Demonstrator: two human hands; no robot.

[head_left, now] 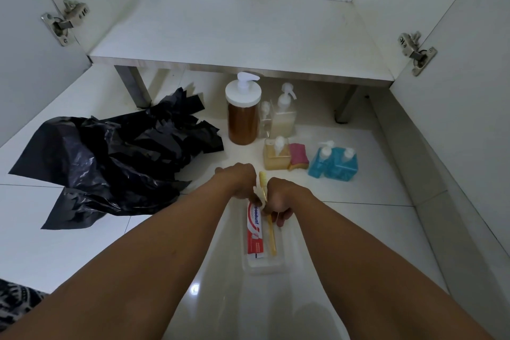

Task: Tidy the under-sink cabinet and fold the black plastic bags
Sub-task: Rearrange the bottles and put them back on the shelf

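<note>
A heap of crumpled black plastic bags (110, 157) lies on the white floor at the left, in front of the open cabinet. The cabinet shelf (234, 27) is bare. A clear tray (265, 266) on the floor holds a red-and-white toothpaste tube (254, 232) and a yellow toothbrush (271, 237). My left hand (238, 181) curls its fingers at the tube's far end. My right hand (278, 199) pinches the toothbrush about mid-length, and the brush head sticks out between the two hands.
Under the shelf's front edge stand an amber pump bottle (242, 116), pale pump bottles (284, 116), a small yellowish bottle (276, 156), a pink sponge (298, 157) and blue bottles (334, 164). Both cabinet doors are swung open, with hinges (64, 21) at the sides.
</note>
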